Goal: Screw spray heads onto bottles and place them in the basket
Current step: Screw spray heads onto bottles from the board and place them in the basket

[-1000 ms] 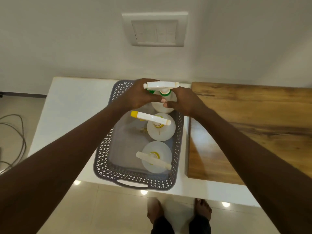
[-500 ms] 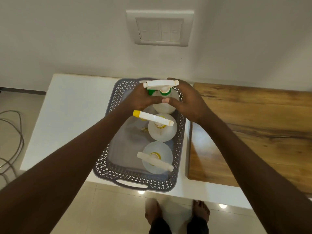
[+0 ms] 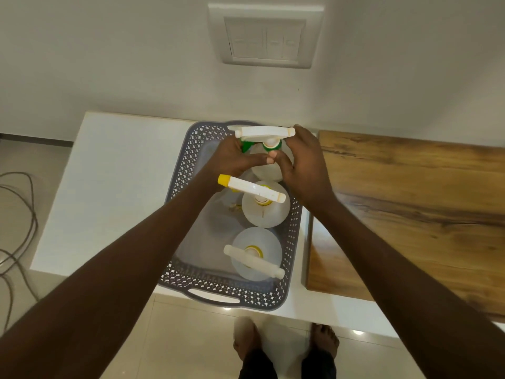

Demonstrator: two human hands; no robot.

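Observation:
A grey perforated basket stands on the white counter. Three translucent bottles with spray heads stand upright inside it along its right side. The far bottle carries a white spray head with a green collar. My left hand grips it from the left and my right hand from the right, thumbs meeting near the neck. The middle bottle has a white head with a yellow nozzle tip. The near bottle has a white head and yellow collar.
A wooden board lies to the right of the basket. The wall with a white switch plate rises just behind the counter. Cables trail on the tiled floor at left. My bare feet stand below the counter edge.
Both hands and the far bottle have stayed in about the same place in the basket. My right hand has spread further round the bottle's right side.

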